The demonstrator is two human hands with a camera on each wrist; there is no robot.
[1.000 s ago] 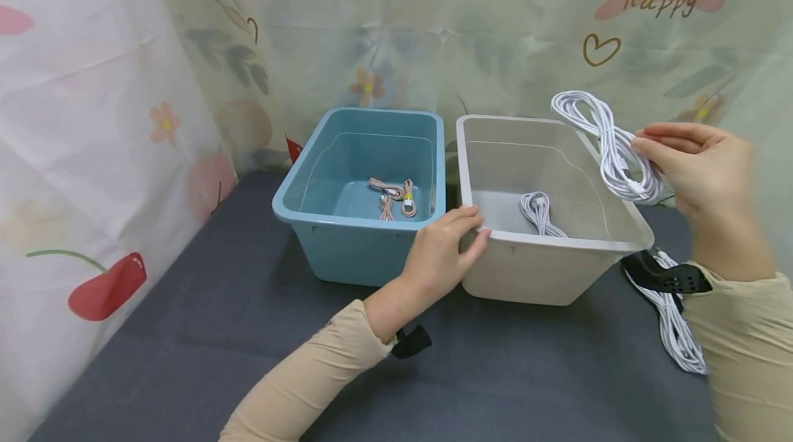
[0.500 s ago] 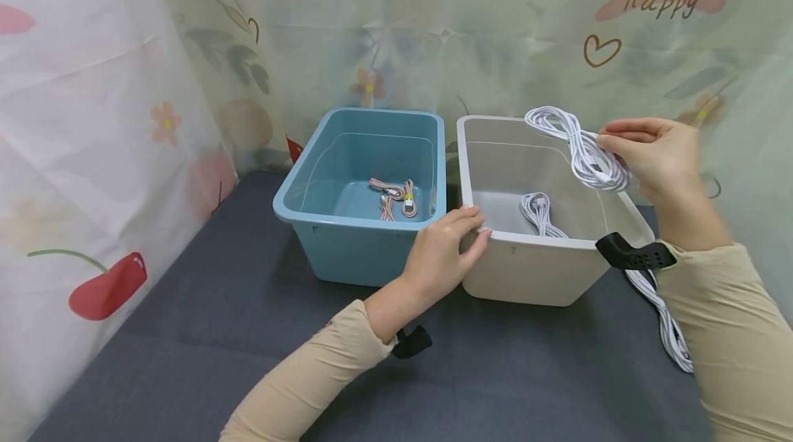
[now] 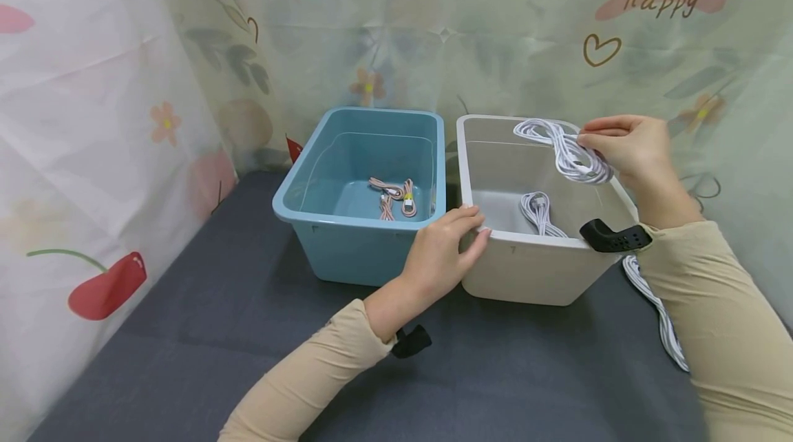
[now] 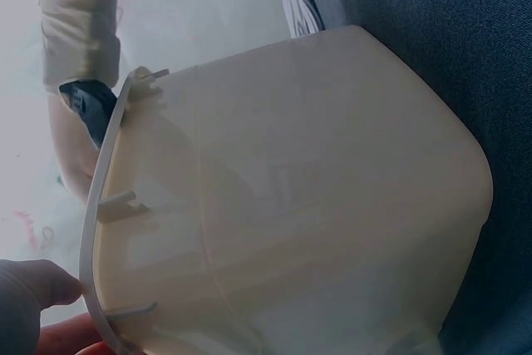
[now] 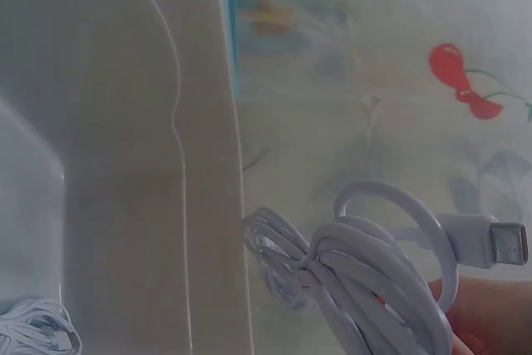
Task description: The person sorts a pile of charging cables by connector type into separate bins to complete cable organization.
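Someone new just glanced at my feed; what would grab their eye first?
Probably the looped white cable pinched in the right hand, raised at the pale bin. Next, the blue bin on the left, with small pinkish cables inside. Then the left hand, gripping the pale bin's near-left rim.

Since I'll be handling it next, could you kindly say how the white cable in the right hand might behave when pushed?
The white cable would probably flex yet stay bundled, since its loops are tied together. It is likely light, as the right hand holds it up with a pinch. Its protruding plug might snag.
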